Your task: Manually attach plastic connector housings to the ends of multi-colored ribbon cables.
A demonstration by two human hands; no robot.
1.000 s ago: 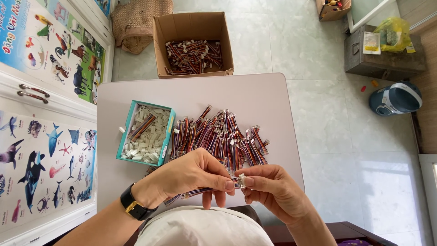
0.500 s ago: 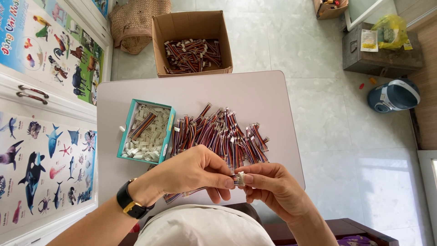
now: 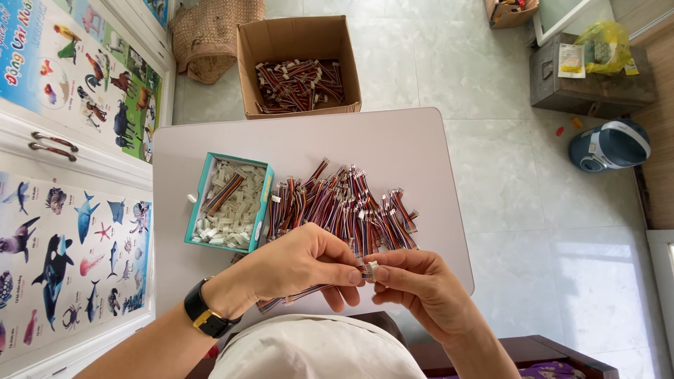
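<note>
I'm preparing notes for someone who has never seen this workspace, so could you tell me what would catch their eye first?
Most striking is the spread heap of multicoloured wire harnesses at the middle of the pale table. Just below it, the left hand and right hand pinch a small white connector between their fingertips. A teal box of white connectors sits left of the heap, and a cardboard box holding more harnesses stands on the floor beyond the table.
</note>
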